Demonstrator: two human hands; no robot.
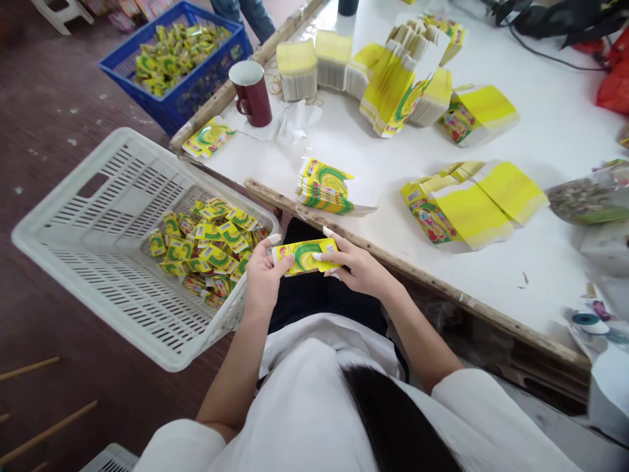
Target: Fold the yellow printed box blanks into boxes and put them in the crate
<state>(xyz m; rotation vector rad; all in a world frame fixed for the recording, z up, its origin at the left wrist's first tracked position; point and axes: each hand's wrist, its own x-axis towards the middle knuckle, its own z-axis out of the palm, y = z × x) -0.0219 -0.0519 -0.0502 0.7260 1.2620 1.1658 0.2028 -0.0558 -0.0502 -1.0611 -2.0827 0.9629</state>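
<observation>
Above my lap, between both hands, is a small yellow and green printed carton (304,255). My left hand (265,265) is closed on its left end, thumb on the front face. My right hand (356,262) grips the right end, with its fingers over the end flap. Some fingertips wear white coverings. Close to my left hand stands a white plastic basket (122,308) with many similar small yellow packs (211,242) in it. On the table edge ahead lies a stack of flat printed cartons (327,187).
The white table (373,164) has a wooden edge and holds more yellow carton stacks (466,203), a maroon mug (251,95) and crumpled plastic (297,124). A blue crate (171,98) of yellow packs stands at the far left. Another person's legs (246,19) show behind it.
</observation>
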